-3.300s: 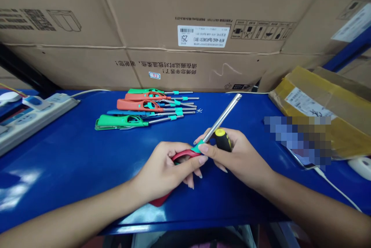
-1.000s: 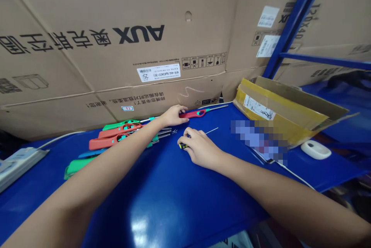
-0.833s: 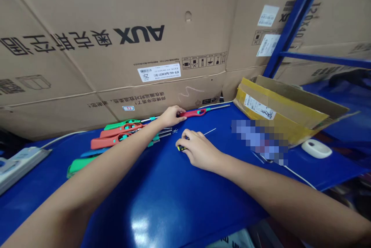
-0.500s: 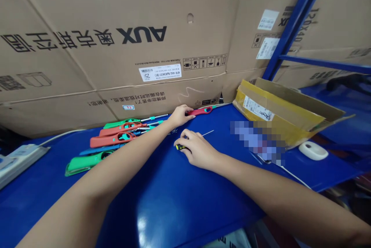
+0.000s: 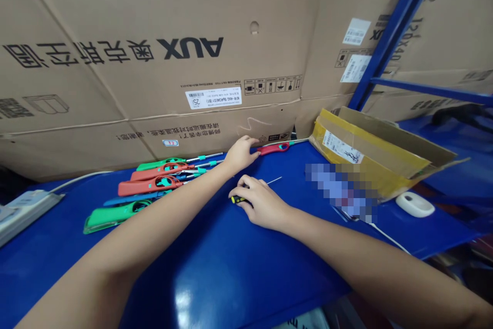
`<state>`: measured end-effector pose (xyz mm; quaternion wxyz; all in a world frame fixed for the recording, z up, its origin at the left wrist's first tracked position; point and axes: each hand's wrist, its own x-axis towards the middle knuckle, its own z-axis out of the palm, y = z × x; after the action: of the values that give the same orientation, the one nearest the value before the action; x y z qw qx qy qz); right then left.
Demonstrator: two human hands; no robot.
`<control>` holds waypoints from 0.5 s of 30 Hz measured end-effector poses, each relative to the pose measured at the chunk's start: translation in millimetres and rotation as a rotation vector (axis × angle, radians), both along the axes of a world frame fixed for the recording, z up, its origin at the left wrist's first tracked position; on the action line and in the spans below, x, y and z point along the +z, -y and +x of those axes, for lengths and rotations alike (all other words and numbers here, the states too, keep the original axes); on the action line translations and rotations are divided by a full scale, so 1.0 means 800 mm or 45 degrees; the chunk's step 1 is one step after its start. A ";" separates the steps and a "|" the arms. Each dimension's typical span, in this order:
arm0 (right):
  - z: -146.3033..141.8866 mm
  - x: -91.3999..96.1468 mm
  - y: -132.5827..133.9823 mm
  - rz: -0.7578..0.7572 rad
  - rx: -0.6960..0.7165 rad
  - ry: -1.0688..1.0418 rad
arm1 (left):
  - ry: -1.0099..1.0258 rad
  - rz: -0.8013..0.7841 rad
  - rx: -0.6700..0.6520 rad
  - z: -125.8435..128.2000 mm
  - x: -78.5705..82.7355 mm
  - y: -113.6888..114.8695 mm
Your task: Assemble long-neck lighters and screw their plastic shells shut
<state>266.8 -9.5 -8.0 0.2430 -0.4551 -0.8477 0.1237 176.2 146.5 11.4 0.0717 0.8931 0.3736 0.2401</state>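
Note:
At the back of the blue table, my left hand [image 5: 242, 153] has its thumb and fingers apart at the left end of a red lighter [image 5: 274, 149] with a long nozzle. Whether the fingertips still touch it, I cannot tell. Closer to me, my right hand [image 5: 265, 203] is closed round a screwdriver [image 5: 238, 199] with a yellow and black handle. Its thin shaft points right, past the knuckles. Left of my hands lie several more long lighters, among them a red one [image 5: 144, 187] and a green one [image 5: 113, 215]; my left forearm partly covers them.
A large cardboard sheet [image 5: 154, 88] stands behind the blue table [image 5: 215, 262]. To the right are an open yellow-taped box [image 5: 370, 159], a blurred-out item [image 5: 342, 190] with a cable and a white oval object [image 5: 415, 204]. A power strip [image 5: 29, 211] lies at left.
The red lighter at the back has shifted slightly right, and the left fingers have loosened at its end. The right hand keeps the screwdriver, almost in the same place.

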 end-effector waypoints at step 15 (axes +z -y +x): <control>0.043 0.007 -0.064 0.144 -0.228 -0.145 | -0.087 0.018 0.092 -0.258 0.035 0.132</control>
<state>301.4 42.0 -2.7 0.3262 -0.5069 -0.7940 0.0791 -29.9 41.1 39.0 0.0438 0.8871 0.4063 0.2146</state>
